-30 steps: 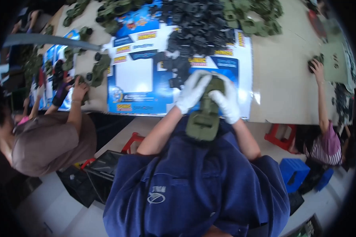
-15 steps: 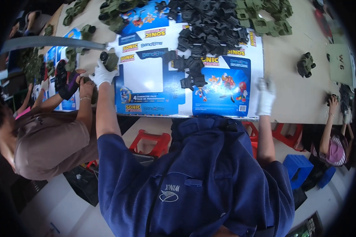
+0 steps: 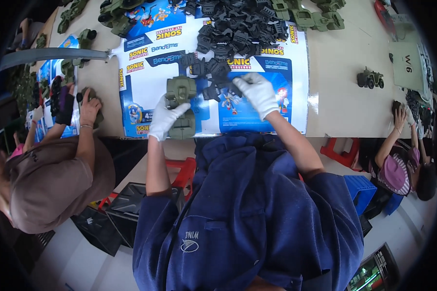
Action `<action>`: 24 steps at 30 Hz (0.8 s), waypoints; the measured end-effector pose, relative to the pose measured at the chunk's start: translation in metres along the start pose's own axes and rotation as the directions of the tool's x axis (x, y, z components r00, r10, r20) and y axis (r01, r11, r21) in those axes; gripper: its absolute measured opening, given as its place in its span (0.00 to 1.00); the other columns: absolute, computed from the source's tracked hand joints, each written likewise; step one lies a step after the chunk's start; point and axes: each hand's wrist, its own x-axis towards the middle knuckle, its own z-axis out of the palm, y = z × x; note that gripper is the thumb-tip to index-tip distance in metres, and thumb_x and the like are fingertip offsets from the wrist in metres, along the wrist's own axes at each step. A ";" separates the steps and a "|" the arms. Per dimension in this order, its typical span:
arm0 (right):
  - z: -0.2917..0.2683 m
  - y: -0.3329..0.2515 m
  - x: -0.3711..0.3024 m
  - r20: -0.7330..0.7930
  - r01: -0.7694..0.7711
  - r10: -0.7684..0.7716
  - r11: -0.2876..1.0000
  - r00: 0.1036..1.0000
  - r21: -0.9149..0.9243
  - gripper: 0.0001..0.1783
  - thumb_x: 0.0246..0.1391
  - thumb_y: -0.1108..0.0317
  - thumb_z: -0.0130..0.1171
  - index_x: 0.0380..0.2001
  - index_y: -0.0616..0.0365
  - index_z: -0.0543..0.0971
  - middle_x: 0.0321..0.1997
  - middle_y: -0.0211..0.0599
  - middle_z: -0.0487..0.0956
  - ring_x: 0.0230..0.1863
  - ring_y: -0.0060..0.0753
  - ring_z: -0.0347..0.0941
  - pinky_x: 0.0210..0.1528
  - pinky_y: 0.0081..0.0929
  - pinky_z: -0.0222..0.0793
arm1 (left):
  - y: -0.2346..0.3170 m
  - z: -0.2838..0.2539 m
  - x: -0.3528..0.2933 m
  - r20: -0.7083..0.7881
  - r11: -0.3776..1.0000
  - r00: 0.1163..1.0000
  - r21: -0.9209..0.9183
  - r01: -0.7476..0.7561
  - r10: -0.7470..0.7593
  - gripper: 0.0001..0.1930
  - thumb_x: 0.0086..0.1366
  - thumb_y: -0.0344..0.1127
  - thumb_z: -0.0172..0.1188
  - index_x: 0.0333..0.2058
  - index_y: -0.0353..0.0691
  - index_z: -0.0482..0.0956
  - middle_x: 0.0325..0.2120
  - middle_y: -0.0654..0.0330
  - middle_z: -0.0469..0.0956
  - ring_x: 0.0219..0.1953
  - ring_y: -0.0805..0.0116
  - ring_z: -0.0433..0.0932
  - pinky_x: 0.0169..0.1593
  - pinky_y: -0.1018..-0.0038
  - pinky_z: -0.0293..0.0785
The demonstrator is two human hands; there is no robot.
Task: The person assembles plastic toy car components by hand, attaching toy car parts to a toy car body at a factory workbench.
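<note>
My left hand point(image 3: 169, 116), in a white glove, grips a green toy vehicle body point(image 3: 181, 91) above the blue-and-white printed sheet point(image 3: 211, 127). The long olive body points away from me, and its near end lies beside my fingers. To the right, my white-gloved right hand point(image 3: 258, 94) has its thumb and fingers closed on a black plastic part point(image 3: 222, 80), slightly blurred, at the near edge of the pile. That pile of small black plastic parts point(image 3: 235, 31) spreads over the sheet's far side.
More green vehicle bodies point(image 3: 320, 20) lie at the far edge. A toy vehicle with black wheels point(image 3: 370, 78) stands on the table point(image 3: 335, 104) to the right. A grey metal bar point(image 3: 58, 54) crosses at left. Co-workers' hands point(image 3: 89, 107) work at both sides; red stools point(image 3: 183, 173) stand below.
My left hand has brought the green body from the left edge onto the sheet. My right hand has moved left to the black parts. The wheeled vehicle at right is turned differently.
</note>
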 end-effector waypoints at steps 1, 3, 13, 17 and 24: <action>-0.014 -0.003 -0.004 -0.052 0.007 -0.013 0.995 0.999 -0.100 0.18 0.51 0.54 0.66 0.34 0.59 0.83 0.32 0.43 0.83 0.33 0.37 0.81 0.37 0.30 0.74 | -0.004 0.007 -0.007 0.014 1.000 0.999 -0.005 -0.030 0.030 0.38 0.53 0.33 0.73 0.60 0.31 0.64 0.46 0.54 0.79 0.47 0.68 0.78 0.49 0.73 0.75; -0.041 -0.004 -0.009 -0.118 0.009 -0.058 0.925 0.991 -0.380 0.19 0.53 0.51 0.66 0.31 0.59 0.83 0.27 0.42 0.82 0.28 0.38 0.80 0.35 0.30 0.73 | -0.005 0.022 -0.017 0.041 0.998 0.997 -0.014 -0.061 0.061 0.41 0.54 0.30 0.72 0.63 0.32 0.60 0.48 0.55 0.78 0.48 0.68 0.78 0.49 0.73 0.75; -0.091 0.023 -0.010 0.299 0.671 -0.623 0.531 0.723 -0.517 0.36 0.42 0.65 0.71 0.57 0.58 0.73 0.58 0.49 0.74 0.56 0.47 0.73 0.60 0.35 0.67 | 0.025 0.052 -0.033 0.253 0.965 0.952 -0.239 -0.111 0.172 0.44 0.56 0.23 0.68 0.69 0.41 0.54 0.55 0.57 0.73 0.55 0.69 0.73 0.56 0.73 0.71; -0.073 0.051 0.004 0.358 0.658 -0.555 0.591 0.751 -0.467 0.33 0.45 0.68 0.68 0.58 0.54 0.73 0.55 0.41 0.77 0.54 0.41 0.74 0.56 0.34 0.68 | 0.033 0.061 -0.037 0.376 0.945 0.897 -0.303 -0.121 0.235 0.45 0.57 0.28 0.70 0.69 0.40 0.53 0.57 0.58 0.71 0.56 0.70 0.71 0.58 0.74 0.68; -0.080 -0.016 -0.032 0.425 -0.180 -0.339 0.564 0.840 0.806 0.28 0.65 0.62 0.53 0.64 0.66 0.65 0.62 0.41 0.73 0.59 0.35 0.70 0.61 0.32 0.64 | 0.076 0.077 -0.063 0.528 0.979 0.837 -0.197 -0.044 0.144 0.42 0.58 0.34 0.70 0.68 0.39 0.57 0.51 0.59 0.76 0.50 0.76 0.74 0.52 0.78 0.71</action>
